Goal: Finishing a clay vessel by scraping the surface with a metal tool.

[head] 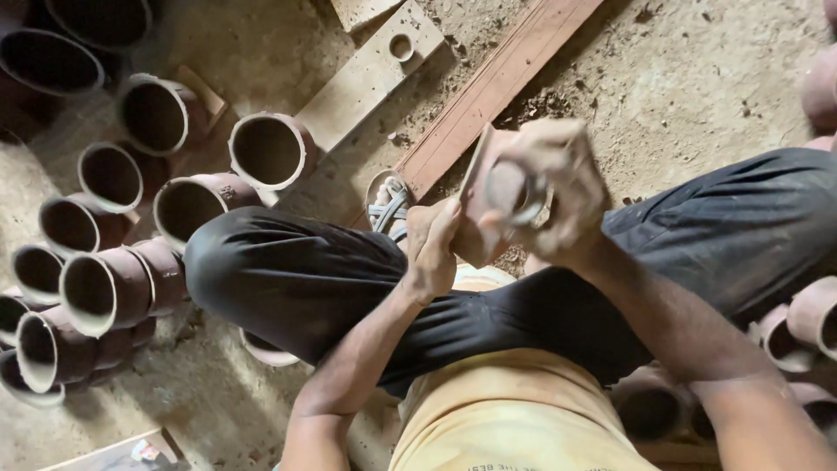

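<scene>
Both our hands grip: left hand [433, 249] pinches the clay piece [482, 196], right hand [558, 187] clutches a blurred tool [516, 194]; hard pressure could crack it toward the pots [105, 218] at nine o'clock.

One small printed scrap, bottom left

A flat pale card [113, 455] lies on the dirt floor [697, 78] at the lower left edge, carrying a small colourful label [144, 451]; details too blurred to tell.
</scene>
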